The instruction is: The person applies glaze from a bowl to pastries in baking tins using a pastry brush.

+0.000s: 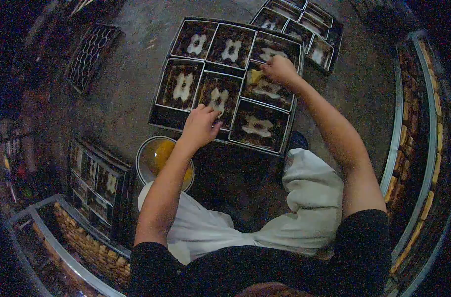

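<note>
Left hand (200, 126) rests curled at the tin tray's (158, 119) near edge; right hand (280, 69) pinches a yellow piece (255, 75) over the far-right tin; bare floor (126, 84) lies left.

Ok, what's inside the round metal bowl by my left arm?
The round metal bowl holds a yellow-orange liquid. The left forearm crosses over its right side, hiding what lies there.

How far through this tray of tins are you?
All seven tins visible in the tray already carry pale smears. The right hand wipes a yellow piece in a far tin; the left hand steadies a middle tin. The bowl holds yellow liquid.
</note>
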`<state>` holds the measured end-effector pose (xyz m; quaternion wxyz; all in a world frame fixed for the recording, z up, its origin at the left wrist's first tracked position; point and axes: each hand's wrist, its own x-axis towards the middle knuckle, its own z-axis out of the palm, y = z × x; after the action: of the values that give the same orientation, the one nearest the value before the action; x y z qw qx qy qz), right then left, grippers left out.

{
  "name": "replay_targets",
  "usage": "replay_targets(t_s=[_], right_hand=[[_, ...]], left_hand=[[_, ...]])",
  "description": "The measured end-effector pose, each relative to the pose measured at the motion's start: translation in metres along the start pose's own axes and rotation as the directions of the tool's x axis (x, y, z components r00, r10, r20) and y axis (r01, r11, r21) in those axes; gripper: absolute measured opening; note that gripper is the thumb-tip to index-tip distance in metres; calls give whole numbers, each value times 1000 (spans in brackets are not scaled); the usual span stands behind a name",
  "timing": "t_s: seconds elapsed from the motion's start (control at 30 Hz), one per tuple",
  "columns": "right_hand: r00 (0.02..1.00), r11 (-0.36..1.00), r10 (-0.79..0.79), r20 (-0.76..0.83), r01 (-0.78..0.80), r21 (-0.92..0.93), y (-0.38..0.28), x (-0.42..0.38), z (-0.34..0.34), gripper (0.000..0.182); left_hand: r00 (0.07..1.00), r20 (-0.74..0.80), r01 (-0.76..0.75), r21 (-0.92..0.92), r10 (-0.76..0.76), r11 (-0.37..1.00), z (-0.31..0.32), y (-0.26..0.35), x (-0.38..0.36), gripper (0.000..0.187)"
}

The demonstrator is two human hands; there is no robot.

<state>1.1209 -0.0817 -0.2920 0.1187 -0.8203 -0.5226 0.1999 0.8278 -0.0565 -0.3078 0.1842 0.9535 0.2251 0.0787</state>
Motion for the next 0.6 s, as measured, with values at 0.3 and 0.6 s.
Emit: replay_targets(t_s=[0.3,0.6], right_hand=[[996,906,88,-15,-86,-414,24,-23,-35,20],[982,965,-154,105,172,-196,15,-10,9,29]], left_hand=[[999,34,0,20,-1,1000,-1,3,3,25],[998,66,12,5,-12,1000,9,1,5,26]])
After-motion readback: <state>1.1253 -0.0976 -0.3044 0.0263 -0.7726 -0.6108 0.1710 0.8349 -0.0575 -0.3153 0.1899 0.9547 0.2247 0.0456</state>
